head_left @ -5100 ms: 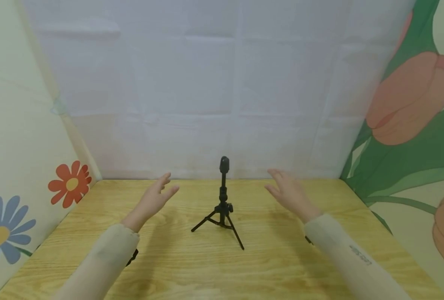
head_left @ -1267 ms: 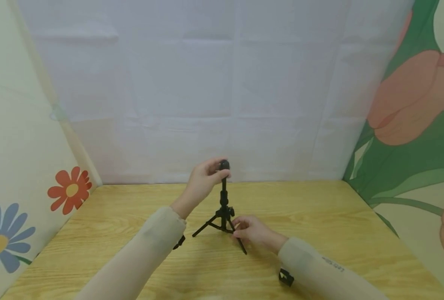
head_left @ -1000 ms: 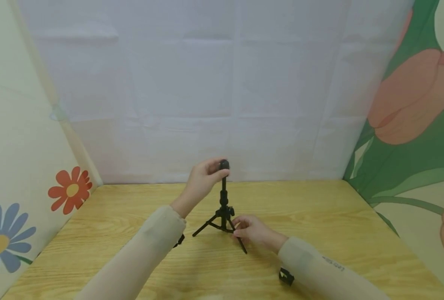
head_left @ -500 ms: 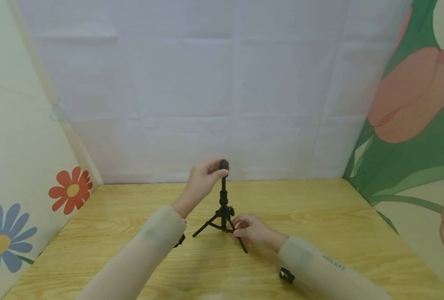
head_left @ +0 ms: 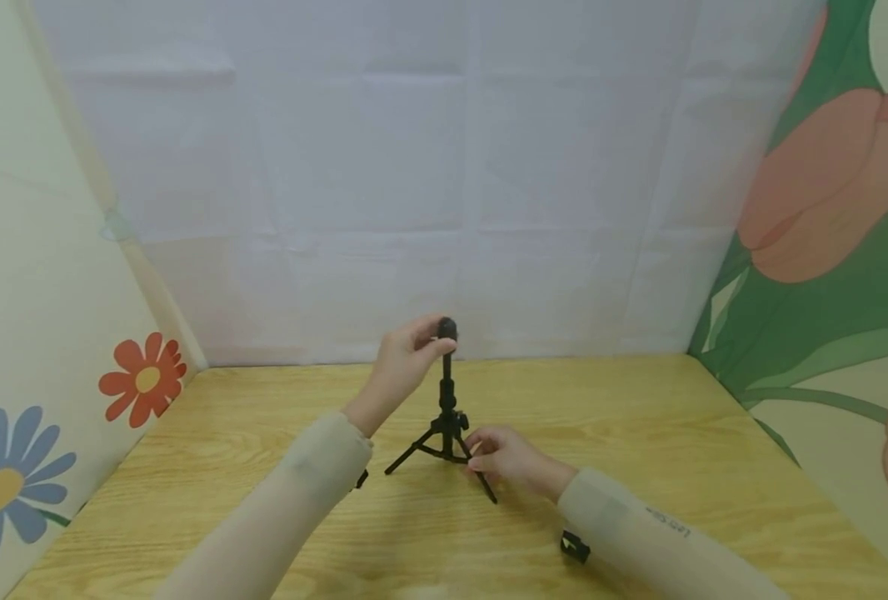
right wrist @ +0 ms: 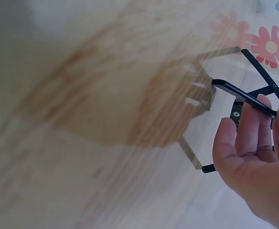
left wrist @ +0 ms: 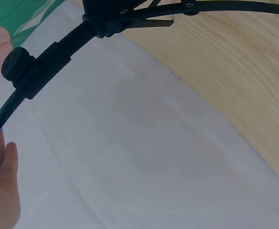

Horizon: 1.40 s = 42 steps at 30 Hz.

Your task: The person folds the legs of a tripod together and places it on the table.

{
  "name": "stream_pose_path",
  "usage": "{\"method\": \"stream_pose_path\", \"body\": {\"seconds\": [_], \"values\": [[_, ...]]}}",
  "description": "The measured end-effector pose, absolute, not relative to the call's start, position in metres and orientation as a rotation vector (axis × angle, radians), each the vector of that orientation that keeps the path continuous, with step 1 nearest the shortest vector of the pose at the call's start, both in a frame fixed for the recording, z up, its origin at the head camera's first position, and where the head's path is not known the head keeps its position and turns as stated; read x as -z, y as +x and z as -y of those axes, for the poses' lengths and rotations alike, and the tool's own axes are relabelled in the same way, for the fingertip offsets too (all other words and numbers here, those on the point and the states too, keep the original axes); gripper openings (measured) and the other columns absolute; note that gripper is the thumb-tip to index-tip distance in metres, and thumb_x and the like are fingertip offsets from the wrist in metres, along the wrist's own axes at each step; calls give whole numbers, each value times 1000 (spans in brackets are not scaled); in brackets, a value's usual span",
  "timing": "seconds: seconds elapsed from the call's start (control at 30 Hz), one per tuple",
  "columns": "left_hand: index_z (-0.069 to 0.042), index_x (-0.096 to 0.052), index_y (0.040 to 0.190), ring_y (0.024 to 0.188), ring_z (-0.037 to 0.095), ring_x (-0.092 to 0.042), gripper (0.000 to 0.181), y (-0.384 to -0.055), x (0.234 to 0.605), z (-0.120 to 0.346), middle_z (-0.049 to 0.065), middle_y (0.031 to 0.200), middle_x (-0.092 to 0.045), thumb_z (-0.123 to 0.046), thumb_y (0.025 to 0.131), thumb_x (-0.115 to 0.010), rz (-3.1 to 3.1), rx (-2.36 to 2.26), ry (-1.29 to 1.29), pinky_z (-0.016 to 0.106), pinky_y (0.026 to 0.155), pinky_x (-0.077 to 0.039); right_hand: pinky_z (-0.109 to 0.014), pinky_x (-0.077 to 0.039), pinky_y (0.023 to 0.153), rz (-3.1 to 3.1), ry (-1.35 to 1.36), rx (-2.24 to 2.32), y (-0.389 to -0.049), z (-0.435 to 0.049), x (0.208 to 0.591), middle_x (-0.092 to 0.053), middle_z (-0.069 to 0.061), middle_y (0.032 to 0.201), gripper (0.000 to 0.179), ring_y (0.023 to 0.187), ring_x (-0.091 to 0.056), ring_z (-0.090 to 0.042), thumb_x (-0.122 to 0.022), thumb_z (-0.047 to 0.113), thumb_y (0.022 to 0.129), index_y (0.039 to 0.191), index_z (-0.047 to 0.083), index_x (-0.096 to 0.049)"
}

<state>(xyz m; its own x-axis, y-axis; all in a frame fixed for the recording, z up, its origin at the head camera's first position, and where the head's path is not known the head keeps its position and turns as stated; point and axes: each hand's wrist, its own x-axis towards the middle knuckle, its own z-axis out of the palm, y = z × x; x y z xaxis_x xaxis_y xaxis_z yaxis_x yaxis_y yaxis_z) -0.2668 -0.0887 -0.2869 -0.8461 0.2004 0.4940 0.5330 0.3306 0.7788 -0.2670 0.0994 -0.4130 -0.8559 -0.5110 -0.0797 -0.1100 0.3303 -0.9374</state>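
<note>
A small black tripod (head_left: pixel 447 395) stands upright on the wooden table with its legs spread. At its top, my left hand (head_left: pixel 403 360) holds the rounded head between thumb and fingers. Lower down, my right hand (head_left: pixel 511 461) pinches the front right leg with thumb and fingertips. The left wrist view shows the tripod's dark column (left wrist: pixel 44 69) running down to my left hand (left wrist: pixel 3 193) at the edge; the head itself is out of that frame. In the right wrist view, a tripod leg (right wrist: pixel 242 97) passes between my right thumb and fingers.
The light wood table (head_left: pixel 264 425) ends at a creased white cloth (head_left: pixel 354 167) hanging behind it. Flower-printed panels flank it: one with daisies (head_left: pixel 145 379) on the left, one with tulips (head_left: pixel 834 187) on the right. Black wrist pieces (head_left: pixel 575 546) show under the sleeves.
About five seconds ago both hands hovered apart on either side of the tripod; they now grip its head and leg. Over the last second hands and tripod look almost still.
</note>
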Motion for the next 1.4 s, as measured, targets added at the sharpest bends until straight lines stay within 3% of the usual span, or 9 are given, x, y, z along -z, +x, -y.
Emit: {"method": "stream_pose_path", "body": {"seconds": [0.27, 0.6, 0.77, 1.0, 1.4], "values": [[3, -63, 122, 91, 26, -70, 30, -269, 294, 86, 17, 113, -67, -6, 94, -65, 2217, 1367, -715, 43, 81, -55, -30, -51, 63, -2229, -531, 1523, -268, -100, 414, -68, -13, 92, 26, 76, -60, -15, -59, 0, 95, 120, -9, -56], [2, -62, 124, 96, 25, -67, 31, -273, 293, 89, 15, 112, -68, -9, 95, -63, 2275, 1460, -706, 43, 86, -53, -32, -52, 65, -2247, -565, 1516, -269, -100, 414, -69, -13, 92, 26, 77, -61, -16, -60, 0, 95, 118, -9, -56], [3, -61, 121, 97, 28, -66, 28, -281, 289, 99, 16, 106, -68, -7, 96, -61, 2362, 1538, -826, 43, 89, -52, -33, -52, 66, -2242, -571, 1501, -268, -101, 412, -69, -14, 93, 26, 78, -61, -17, -59, 1, 95, 119, -8, -56], [2, -55, 134, 111, 32, -62, 42, -281, 320, 106, 22, 123, -62, -7, 94, -63, 2480, 1521, -856, 44, 94, -50, -28, -48, 62, -2277, -653, 1453, -266, -103, 415, -68, -13, 89, 23, 72, -57, -14, -58, -1, 95, 116, -10, -57], [1, -55, 135, 108, 30, -64, 42, -285, 310, 105, 19, 121, -64, -9, 95, -63, 2430, 1626, -821, 43, 93, -50, -29, -49, 64, -2273, -651, 1460, -274, -104, 410, -68, -14, 91, 25, 75, -58, -15, -58, -1, 95, 118, -11, -56]]}}
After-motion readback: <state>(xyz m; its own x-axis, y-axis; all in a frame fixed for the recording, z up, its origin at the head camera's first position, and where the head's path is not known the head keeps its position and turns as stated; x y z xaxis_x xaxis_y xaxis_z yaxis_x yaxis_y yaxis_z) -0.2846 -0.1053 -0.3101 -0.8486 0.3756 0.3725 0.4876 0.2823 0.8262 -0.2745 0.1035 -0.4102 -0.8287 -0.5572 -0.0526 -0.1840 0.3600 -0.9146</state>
